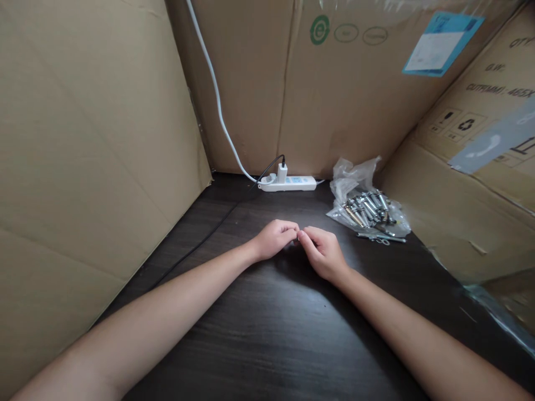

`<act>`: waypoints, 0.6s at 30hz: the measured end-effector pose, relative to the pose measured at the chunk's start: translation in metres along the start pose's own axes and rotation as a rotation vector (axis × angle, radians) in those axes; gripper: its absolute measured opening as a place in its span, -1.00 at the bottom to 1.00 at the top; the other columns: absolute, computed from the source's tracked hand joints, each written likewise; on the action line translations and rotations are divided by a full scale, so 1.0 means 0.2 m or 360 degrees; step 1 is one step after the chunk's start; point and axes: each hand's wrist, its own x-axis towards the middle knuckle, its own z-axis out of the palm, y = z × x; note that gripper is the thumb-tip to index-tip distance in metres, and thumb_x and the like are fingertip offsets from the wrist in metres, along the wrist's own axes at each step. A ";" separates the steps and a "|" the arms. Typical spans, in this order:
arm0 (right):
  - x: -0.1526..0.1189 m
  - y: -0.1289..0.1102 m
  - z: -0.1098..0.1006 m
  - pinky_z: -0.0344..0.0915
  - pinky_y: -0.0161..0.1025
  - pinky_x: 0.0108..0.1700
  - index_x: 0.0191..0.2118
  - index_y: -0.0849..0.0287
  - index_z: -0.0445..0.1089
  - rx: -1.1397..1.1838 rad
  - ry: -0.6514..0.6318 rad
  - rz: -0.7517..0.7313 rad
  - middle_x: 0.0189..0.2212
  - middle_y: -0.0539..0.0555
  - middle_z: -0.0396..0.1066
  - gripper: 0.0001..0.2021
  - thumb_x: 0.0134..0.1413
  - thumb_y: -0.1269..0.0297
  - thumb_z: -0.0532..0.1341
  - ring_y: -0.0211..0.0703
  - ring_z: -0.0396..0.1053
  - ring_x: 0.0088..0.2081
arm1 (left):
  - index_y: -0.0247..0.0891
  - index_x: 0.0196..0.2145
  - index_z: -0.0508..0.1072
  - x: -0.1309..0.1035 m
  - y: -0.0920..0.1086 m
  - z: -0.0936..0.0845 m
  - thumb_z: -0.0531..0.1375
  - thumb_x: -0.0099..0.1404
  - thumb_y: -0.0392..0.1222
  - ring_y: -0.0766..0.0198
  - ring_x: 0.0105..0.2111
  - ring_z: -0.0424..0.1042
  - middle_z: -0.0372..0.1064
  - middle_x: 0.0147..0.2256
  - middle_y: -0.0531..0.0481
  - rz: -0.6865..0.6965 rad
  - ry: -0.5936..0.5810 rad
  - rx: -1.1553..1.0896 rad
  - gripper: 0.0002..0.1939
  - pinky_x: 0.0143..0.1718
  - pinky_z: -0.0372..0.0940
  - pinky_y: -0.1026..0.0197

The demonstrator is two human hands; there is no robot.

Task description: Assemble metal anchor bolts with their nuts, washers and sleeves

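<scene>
Above the middle of the dark wooden tabletop (267, 328), my left hand (276, 239) and my right hand (324, 250) meet at the fingertips. Both are closed, fingers curled and thumbs pressed in. Between them a tiny bit of something light or shiny shows, too small to name. Beyond my right hand lies an open clear plastic bag (349, 181) with several metal expansion bolts (368, 207) in it. At the bag's front edge a long bolt (382, 238) and some washers (383, 241) rest on the wood.
A white power strip (298, 184) with a plugged-in charger (282, 173) lies at the back. Its white cord (217, 94) rises up the rear cardboard (251, 83); a black cable (209, 234) runs toward my left forearm. Cardboard walls (83, 139) stand left and right (460, 211).
</scene>
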 end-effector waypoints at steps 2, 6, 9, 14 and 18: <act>0.00 0.00 0.00 0.08 -0.27 -0.43 -0.55 0.15 0.20 -0.0002 0.0021 0.0007 -0.59 -0.01 0.22 -0.66 0.24 0.23 -0.03 -0.24 0.19 -0.52 | -0.29 -0.58 0.24 0.00 0.00 0.00 0.00 0.15 -0.14 0.41 -0.61 0.03 0.05 -0.66 0.14 0.0015 0.0003 -0.0011 -0.78 -0.55 0.00 0.32; -0.01 0.00 0.00 0.07 -0.28 -0.42 -0.48 0.13 0.16 -0.0010 0.0124 -0.0017 -0.55 -0.03 0.19 -0.83 0.14 0.28 0.05 -0.24 0.15 -0.49 | -0.28 -0.60 0.22 0.00 0.01 0.00 -0.01 0.15 -0.16 0.41 -0.60 0.03 0.05 -0.65 0.15 0.0051 -0.0001 -0.0014 -0.78 -0.54 0.00 0.32; -0.01 -0.01 0.00 0.06 -0.29 -0.44 -0.47 0.12 0.13 0.0006 0.0105 -0.0054 -0.55 -0.04 0.15 -0.86 0.08 0.32 0.09 -0.25 0.12 -0.50 | -0.28 -0.60 0.20 0.00 0.01 0.00 0.00 0.14 -0.17 0.42 -0.61 0.03 0.04 -0.65 0.16 0.0048 -0.0005 -0.0025 -0.79 -0.54 -0.01 0.32; 0.00 0.00 0.00 0.05 -0.30 -0.45 -0.55 0.14 0.12 0.0058 0.0025 -0.0047 -0.59 -0.05 0.13 -0.74 0.16 0.27 0.04 -0.26 0.13 -0.52 | -0.28 -0.61 0.18 0.00 0.01 0.00 0.01 0.14 -0.15 0.41 -0.59 0.04 0.05 -0.64 0.15 0.0029 -0.0015 -0.0007 -0.77 -0.54 -0.01 0.32; 0.00 0.01 0.00 0.05 -0.30 -0.45 -0.58 0.15 0.14 0.0129 -0.0039 0.0020 -0.63 -0.05 0.13 -0.66 0.22 0.23 -0.02 -0.27 0.13 -0.54 | -0.29 -0.58 0.23 0.00 0.01 0.00 0.01 0.15 -0.13 0.41 -0.59 0.05 0.07 -0.63 0.15 0.0032 -0.0023 -0.0022 -0.78 -0.53 -0.01 0.32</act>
